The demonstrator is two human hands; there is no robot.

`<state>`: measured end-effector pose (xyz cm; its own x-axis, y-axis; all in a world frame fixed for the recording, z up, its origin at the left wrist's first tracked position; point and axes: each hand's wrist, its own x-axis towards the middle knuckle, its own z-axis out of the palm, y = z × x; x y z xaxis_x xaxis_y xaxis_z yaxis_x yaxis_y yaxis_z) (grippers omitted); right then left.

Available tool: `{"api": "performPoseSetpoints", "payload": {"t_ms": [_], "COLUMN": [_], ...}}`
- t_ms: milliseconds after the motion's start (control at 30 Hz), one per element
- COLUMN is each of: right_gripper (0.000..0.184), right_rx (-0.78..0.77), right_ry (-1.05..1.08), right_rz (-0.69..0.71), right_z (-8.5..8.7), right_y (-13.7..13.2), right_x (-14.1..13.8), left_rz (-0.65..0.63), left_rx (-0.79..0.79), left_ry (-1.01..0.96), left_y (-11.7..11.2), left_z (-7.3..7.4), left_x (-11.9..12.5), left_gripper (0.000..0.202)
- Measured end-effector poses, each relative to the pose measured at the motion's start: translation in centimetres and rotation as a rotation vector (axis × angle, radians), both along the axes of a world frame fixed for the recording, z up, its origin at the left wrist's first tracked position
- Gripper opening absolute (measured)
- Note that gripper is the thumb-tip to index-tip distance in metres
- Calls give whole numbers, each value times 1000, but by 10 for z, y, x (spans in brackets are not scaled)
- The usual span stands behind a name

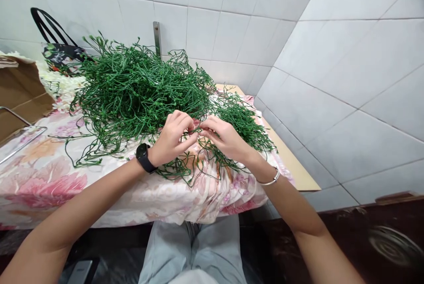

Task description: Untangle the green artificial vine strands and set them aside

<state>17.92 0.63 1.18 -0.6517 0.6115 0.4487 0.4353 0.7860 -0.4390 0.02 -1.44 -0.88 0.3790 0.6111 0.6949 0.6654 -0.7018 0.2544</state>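
My left hand [175,138], with a black band on its wrist, pinches a thin green artificial flower stem [196,130] at the middle of the table. Facing it, my right hand [225,138] has its fingers closed on the same stem, the fingertips of both hands almost meeting. Behind and left of them rises a large tangled heap of green plastic stems [132,85]. A smaller bunch of stems [245,120] lies to the right, partly behind my right hand. Loose stems [179,164] are spread on the cloth below my hands.
A floral tablecloth [49,182] covers the table, with bare board [301,173] at the right edge. On the left are a cardboard box [20,94], a metal wire frame [29,140], white artificial flowers [66,87] and a black-handled bag [62,52]. Tiled walls [225,32] bound the back and right.
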Motion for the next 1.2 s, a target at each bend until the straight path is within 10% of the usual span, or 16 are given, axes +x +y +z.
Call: {"api": "performPoseSetpoints", "payload": {"t_ms": [367,733,1200], "right_gripper": [27,27,25], "right_rx": [387,332,413], "right_ry": [-276,-81,-229], "right_rz": [-161,-33,-286], "right_z": [-2,10,8], "right_y": [1,-2,-7], "right_x": [-1,3,-8], "left_rz": [215,131,379], "left_rx": [221,265,508], "left_ry": [188,117,573], "left_y": [-1,-9,-7], "left_z": [2,9,8], "left_x": [1,-1,7], "left_gripper": [18,12,21]}}
